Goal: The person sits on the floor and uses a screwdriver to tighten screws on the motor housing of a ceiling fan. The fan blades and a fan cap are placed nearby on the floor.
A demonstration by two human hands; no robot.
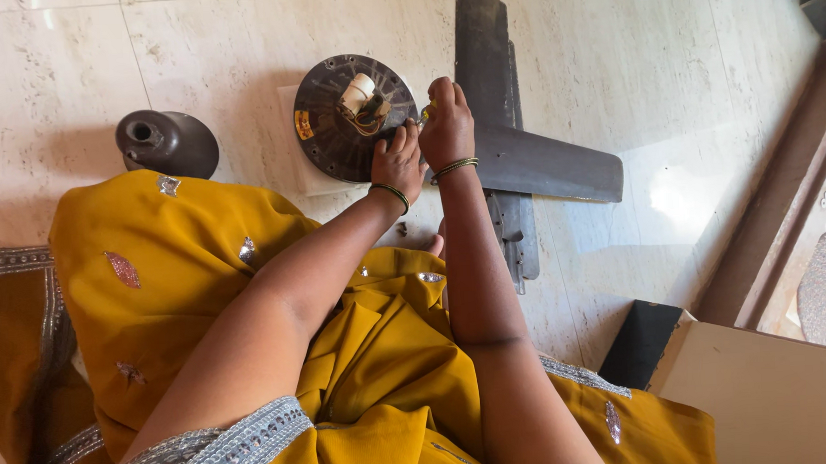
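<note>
A round dark ceiling-fan motor point(329, 124) lies on the marble floor, with a white part and wires point(361, 100) at its centre. My left hand point(397, 160) rests on the motor's near right rim, fingers bent against it. My right hand point(445, 124) is closed around a small yellow-handled tool point(424, 115), mostly hidden in the fist, held at the motor's right edge. Dark fan blades point(531, 162) spread out to the right of the motor, partly under my right wrist.
A dark dome-shaped fan cover point(168, 142) sits on the floor to the left. My yellow garment point(183, 270) covers my knees in front. A black box point(642, 341) and a beige board point(773, 393) lie at the lower right, beside a brown door frame point(783, 197).
</note>
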